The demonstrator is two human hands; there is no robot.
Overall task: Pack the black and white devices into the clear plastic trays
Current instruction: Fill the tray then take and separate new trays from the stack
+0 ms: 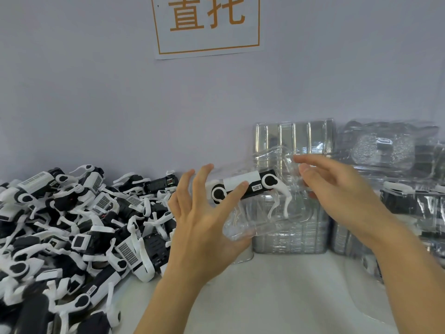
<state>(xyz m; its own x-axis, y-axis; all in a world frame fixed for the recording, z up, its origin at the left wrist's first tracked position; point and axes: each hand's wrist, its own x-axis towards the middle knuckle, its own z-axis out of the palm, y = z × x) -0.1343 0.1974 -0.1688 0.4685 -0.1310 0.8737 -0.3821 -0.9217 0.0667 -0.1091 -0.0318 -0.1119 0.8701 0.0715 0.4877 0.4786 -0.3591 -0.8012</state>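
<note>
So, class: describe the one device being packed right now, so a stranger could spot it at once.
Start at the orange-lettered wall sign and drop straight down to the two hands. The device sits between them, lying in a clear tray held up off the table. Unlike the heap at left, it is alone.

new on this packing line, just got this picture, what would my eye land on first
Probably the big heap of black and white devices covering the table's left side. Next, at centre, the left hand and right hand hold one device in a clear plastic tray above the white table. Behind them stacks of clear trays stand against the wall, under an orange-lettered sign.
</note>
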